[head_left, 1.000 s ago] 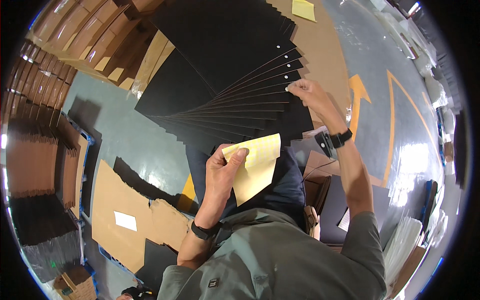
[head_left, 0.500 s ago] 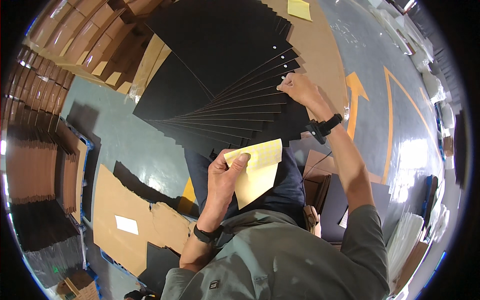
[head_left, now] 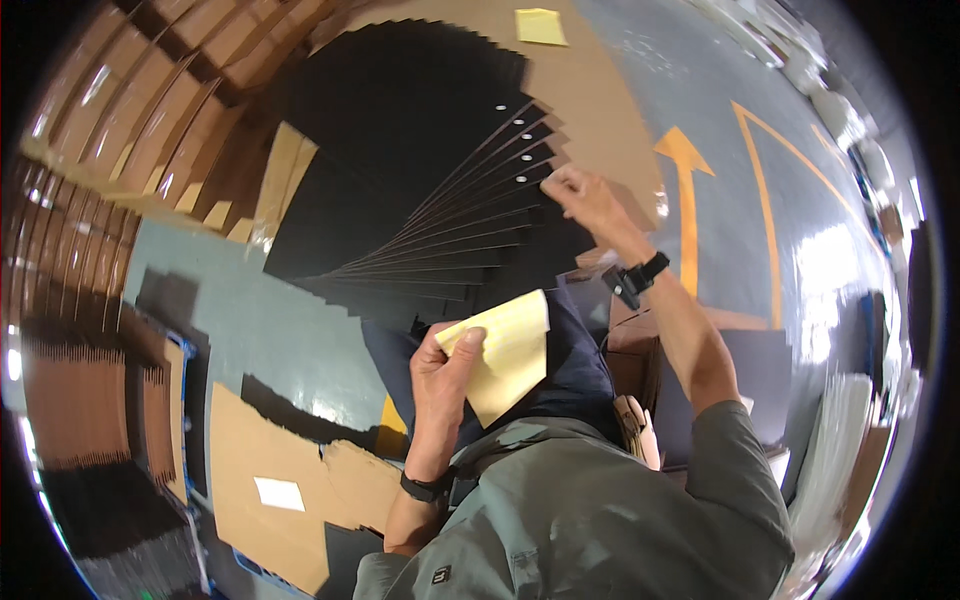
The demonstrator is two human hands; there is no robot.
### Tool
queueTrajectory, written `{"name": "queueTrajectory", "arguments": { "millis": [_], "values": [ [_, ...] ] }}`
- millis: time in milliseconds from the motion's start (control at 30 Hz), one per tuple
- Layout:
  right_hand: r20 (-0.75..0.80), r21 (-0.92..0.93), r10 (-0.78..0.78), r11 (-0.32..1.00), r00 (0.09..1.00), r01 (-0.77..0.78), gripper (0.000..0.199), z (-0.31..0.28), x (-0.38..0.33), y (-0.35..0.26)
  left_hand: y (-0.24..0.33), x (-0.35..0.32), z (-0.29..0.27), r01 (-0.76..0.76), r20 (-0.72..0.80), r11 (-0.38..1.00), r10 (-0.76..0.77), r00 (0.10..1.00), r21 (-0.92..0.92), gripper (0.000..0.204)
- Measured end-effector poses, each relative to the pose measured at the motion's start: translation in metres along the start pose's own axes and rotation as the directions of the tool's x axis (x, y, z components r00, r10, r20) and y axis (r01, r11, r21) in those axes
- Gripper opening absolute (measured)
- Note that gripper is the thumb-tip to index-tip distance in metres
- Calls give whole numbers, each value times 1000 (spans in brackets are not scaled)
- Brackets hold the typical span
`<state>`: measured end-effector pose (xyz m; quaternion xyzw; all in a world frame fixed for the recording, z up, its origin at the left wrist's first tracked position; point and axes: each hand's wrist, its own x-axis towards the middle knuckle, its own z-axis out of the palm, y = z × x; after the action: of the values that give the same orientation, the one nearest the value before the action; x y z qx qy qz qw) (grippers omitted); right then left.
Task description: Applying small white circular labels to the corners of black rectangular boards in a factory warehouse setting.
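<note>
Black sheets lie fanned in overlapping layers in front of me. Small white round stickers sit in a row along their right edges, several of them. My right hand is just right of the lowest sticker, fingers loosely bent, with thumb and fingertips apart; nothing shows between them. My left hand pinches a pale yellow sticker sheet over my lap, thumb on top. Its upper part is folded over.
A brown cardboard surface under the black sheets carries another yellow sheet. Stacked cartons stand at left, above bundled brown boards. A torn cardboard sheet lies lower left. Orange arrows mark the floor at right.
My right hand has drawn back rightward from the black sheets, and one more white sticker shows where its fingers were. The yellow sheet's fold has tilted in my left hand. The whole view has shifted.
</note>
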<state>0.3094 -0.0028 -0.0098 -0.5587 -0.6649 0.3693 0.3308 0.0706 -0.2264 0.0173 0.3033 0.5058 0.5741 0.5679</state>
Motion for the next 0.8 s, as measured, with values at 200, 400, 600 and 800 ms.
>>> {"name": "queueTrajectory", "arguments": {
  "millis": [200,400,600,800],
  "values": [
    [33,60,-52,997,998,50,26,-17,-92,-6,-22,13,-6,10,47,1000,-11,999,15,20],
    [-298,-310,-591,803,750,509,62,-116,-162,-76,-34,16,23,105,258,986,-136,956,131,22],
    [-537,13,-693,564,481,826,115,-149,-228,-169,-57,19,43,159,458,957,-257,851,242,21],
    [-590,-190,-648,691,482,697,108,-191,-265,-172,-56,11,84,101,541,912,-322,777,398,17]
  ]
}}
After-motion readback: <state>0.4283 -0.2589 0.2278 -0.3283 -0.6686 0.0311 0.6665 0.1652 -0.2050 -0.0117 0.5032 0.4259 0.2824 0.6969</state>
